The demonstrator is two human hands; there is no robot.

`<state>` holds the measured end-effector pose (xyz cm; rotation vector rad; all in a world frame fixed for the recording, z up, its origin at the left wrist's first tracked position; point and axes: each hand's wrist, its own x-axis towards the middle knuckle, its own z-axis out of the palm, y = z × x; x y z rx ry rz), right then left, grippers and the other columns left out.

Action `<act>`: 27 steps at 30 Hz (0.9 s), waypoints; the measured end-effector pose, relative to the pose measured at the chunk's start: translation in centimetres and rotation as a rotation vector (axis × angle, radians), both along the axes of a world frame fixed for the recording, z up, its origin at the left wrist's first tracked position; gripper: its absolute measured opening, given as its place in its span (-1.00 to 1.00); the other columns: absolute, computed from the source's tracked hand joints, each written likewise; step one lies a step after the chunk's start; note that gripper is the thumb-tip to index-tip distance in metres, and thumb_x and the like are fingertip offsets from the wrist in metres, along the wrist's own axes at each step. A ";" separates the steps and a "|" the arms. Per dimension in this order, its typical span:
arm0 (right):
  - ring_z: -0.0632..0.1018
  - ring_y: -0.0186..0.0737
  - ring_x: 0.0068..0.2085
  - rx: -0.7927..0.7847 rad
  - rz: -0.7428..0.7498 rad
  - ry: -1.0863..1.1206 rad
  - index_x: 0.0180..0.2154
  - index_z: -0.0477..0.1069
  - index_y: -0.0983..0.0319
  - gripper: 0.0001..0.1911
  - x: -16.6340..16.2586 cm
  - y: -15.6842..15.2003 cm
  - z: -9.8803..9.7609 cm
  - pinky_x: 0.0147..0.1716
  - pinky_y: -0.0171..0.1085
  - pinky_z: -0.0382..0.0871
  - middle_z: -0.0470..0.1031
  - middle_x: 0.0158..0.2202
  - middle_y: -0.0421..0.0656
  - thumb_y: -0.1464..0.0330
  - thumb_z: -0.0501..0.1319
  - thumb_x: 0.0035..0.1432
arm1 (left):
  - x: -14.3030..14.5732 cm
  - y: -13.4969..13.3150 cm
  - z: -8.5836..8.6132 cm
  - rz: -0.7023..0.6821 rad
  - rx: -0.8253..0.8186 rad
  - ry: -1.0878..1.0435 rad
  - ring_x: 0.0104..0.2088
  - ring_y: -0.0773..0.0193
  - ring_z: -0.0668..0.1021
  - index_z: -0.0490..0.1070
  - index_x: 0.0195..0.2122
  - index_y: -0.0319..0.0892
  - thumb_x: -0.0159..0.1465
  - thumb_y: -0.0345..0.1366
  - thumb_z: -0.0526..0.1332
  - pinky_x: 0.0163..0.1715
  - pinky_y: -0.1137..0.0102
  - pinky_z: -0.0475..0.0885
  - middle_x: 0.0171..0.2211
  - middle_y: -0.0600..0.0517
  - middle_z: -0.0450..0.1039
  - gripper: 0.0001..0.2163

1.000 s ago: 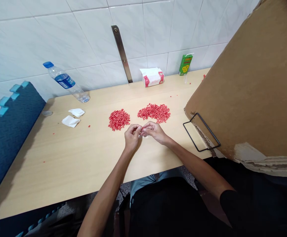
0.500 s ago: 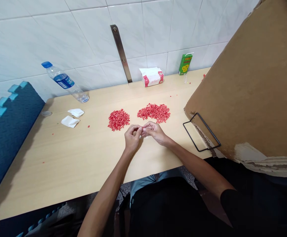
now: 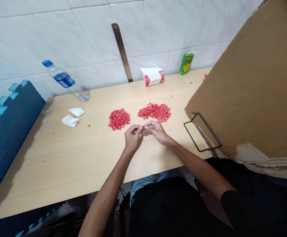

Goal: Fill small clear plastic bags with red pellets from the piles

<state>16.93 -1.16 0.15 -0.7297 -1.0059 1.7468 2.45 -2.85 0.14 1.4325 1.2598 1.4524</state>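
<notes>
My left hand [image 3: 132,137] and my right hand [image 3: 155,131] meet above the table, fingertips together, just below the red pellets. A small pale piece [image 3: 145,134] shows at the fingertips and under my right hand, but it is mostly hidden and too small to name. Two heaps of small red pellets lie close by: one [image 3: 119,119] beyond my left hand, the other [image 3: 154,112] beyond my right. The light wood table [image 3: 59,158] carries a few stray pellets.
Two white tissues [image 3: 70,120] lie at left, near a lying water bottle [image 3: 65,80]. A tissue box [image 3: 152,76] and green carton [image 3: 186,63] stand by the tiled wall. A cardboard sheet [image 3: 244,89] with a black wire frame [image 3: 202,133] blocks the right.
My fingertips shift slightly against each other around the pale piece, and my right hand sits a little closer to my left. The heaps of pellets have not moved.
</notes>
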 end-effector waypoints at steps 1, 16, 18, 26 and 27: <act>0.60 -0.31 -0.49 0.002 0.007 0.001 -0.32 0.41 0.27 -0.60 0.0 0.0 0.0 -0.35 -0.27 0.53 0.56 -0.53 -0.20 0.11 0.40 -0.07 | 0.0 0.0 0.0 0.000 -0.009 -0.015 -0.36 0.30 0.54 0.54 -0.40 -0.20 0.15 -0.21 0.31 -0.29 0.41 0.43 -0.41 0.02 0.53 -0.85; 0.60 -0.29 -0.48 0.015 0.005 -0.003 -0.32 0.44 0.27 -0.61 0.2 0.2 -0.2 -0.36 -0.27 0.52 0.57 -0.53 -0.20 0.13 0.41 -0.08 | -0.2 0.4 0.2 -0.029 -0.182 -0.137 -0.40 0.28 0.55 0.58 -0.46 -0.20 -0.03 -0.24 0.41 -0.31 0.38 0.44 -0.44 0.00 0.57 -0.84; 0.61 -0.28 -0.47 0.022 0.008 -0.013 -0.32 0.44 0.27 -0.61 0.3 0.2 -0.3 -0.36 -0.27 0.51 0.57 -0.53 -0.19 0.13 0.40 -0.07 | -0.3 0.5 0.2 -0.029 -0.194 -0.134 -0.40 0.27 0.54 0.58 -0.47 -0.20 -0.04 -0.24 0.42 -0.31 0.38 0.44 -0.45 -0.01 0.57 -0.84; 0.62 -0.26 -0.44 0.060 0.026 -0.029 -0.31 0.44 0.27 -0.64 0.4 0.2 -0.6 -0.38 -0.30 0.49 0.58 -0.52 -0.18 0.14 0.39 -0.04 | -0.5 0.5 0.4 -0.055 -0.220 -0.149 -0.42 0.27 0.54 0.58 -0.50 -0.19 -0.06 -0.24 0.42 -0.31 0.36 0.44 -0.45 -0.01 0.57 -0.85; 0.62 -0.26 -0.44 0.066 0.030 -0.029 -0.31 0.44 0.27 -0.64 0.4 0.2 -0.6 -0.38 -0.30 0.49 0.58 -0.51 -0.18 0.14 0.39 -0.03 | -0.5 0.5 0.4 -0.059 -0.223 -0.152 -0.42 0.28 0.54 0.58 -0.50 -0.19 -0.06 -0.24 0.42 -0.31 0.36 0.44 -0.46 -0.01 0.57 -0.85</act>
